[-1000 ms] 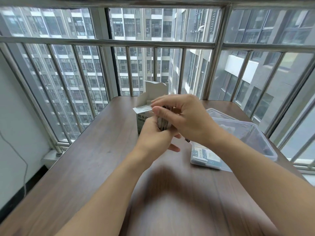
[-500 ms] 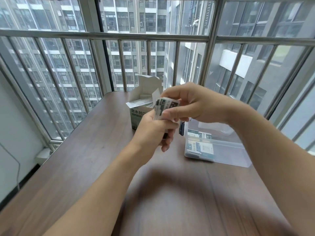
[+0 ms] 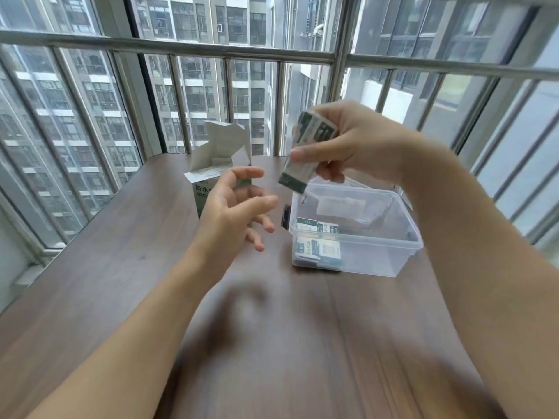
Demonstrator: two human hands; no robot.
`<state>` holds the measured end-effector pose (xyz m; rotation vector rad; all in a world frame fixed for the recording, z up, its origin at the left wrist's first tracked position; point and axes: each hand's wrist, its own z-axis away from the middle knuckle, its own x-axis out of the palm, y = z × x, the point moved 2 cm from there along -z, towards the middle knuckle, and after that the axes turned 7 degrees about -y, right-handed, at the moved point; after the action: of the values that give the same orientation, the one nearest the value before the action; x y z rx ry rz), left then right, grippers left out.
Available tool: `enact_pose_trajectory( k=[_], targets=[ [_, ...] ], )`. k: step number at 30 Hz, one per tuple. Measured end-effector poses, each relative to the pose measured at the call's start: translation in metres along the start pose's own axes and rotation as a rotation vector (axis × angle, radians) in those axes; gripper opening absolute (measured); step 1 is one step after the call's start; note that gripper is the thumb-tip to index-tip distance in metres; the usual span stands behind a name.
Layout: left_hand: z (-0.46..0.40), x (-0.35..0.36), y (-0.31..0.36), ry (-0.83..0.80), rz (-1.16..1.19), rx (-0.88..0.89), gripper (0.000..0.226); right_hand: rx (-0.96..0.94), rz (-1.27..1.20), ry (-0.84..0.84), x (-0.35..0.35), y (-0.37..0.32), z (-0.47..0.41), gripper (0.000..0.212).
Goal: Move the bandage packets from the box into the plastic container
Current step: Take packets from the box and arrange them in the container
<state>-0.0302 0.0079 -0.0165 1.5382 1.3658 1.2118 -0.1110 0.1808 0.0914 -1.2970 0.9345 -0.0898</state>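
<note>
A white and green bandage box [image 3: 215,164] stands open on the wooden table, its flaps up. My left hand [image 3: 236,210] hovers in front of it, fingers spread and relaxed, holding nothing. My right hand [image 3: 351,140] pinches a stack of green and white bandage packets [image 3: 305,152] above the left rim of the clear plastic container [image 3: 393,261]. Several packets [image 3: 317,240] lie in the container's left end.
The wooden table [image 3: 272,343] runs back to a metal window railing [image 3: 187,49]. The container's clear lid [image 3: 357,184] lies behind it, mostly hidden. A black latch [image 3: 285,217] sits on the container's left side.
My right hand has pulled the packets away from my left hand and carried them right, over the container. My left hand has let go and opened.
</note>
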Motion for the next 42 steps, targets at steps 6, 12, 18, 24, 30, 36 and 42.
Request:
enact_pose_trajectory(
  k=[6,12,18,24,30,36,42],
  targets=[
    [0.004,0.002,-0.012,-0.001,-0.684,0.310,0.038,0.484,0.118,-0.092,-0.054,0.030,0.042,0.026],
    [0.006,0.005,-0.021,-0.202,-0.964,0.349,0.043,0.769,0.223,-0.236,-0.033,0.068,0.022,0.036],
    [0.007,0.008,-0.027,-0.254,-0.917,0.360,0.035,0.878,0.233,-0.299,-0.007,0.079,0.012,0.033],
    [0.006,0.007,-0.029,-0.260,-0.910,0.355,0.033,0.900,0.402,-0.269,0.004,0.085,0.011,0.042],
    [0.006,0.008,-0.029,-0.260,-0.904,0.354,0.033,0.882,0.696,-0.293,0.011,0.077,0.016,0.048],
    [0.006,0.008,-0.029,-0.250,-0.886,0.342,0.037,0.884,0.512,-0.240,0.005,0.075,0.018,0.026],
    [0.007,-0.010,-0.003,0.339,-0.840,0.552,0.044,0.624,0.570,-0.141,-0.012,0.017,0.015,0.030]
  ],
)
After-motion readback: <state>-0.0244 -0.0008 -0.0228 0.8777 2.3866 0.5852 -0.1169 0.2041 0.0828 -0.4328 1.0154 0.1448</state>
